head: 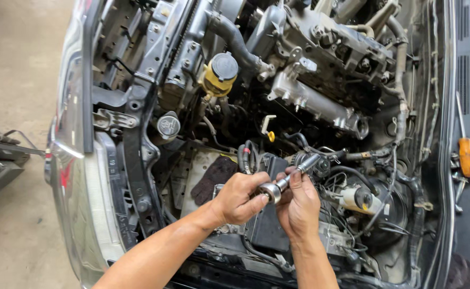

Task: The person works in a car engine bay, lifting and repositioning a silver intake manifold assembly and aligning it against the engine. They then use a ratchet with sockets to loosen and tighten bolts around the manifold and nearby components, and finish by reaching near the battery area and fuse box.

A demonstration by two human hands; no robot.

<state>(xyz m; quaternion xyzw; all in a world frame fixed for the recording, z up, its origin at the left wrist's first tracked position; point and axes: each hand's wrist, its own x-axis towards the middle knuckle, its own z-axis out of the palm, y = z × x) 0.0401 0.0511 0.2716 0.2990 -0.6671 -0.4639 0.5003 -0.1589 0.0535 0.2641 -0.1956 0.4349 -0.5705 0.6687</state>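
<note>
Both hands together low in the middle of an open engine bay, clamped on one metal socket tool [288, 179]. Left hand [239, 198] closed around the socket end, fingertips at its round chrome face. Right hand [299, 206] wrapped about the shaft just beside it, thumb along the bar, far tip pointing up and right toward the hoses. Black battery box [267, 227] directly beneath. Yellow reservoir with black cap [220, 75] farther off, up left. Orange-handled screwdriver [467, 156] resting well apart on the right edge of the bay.
</note>
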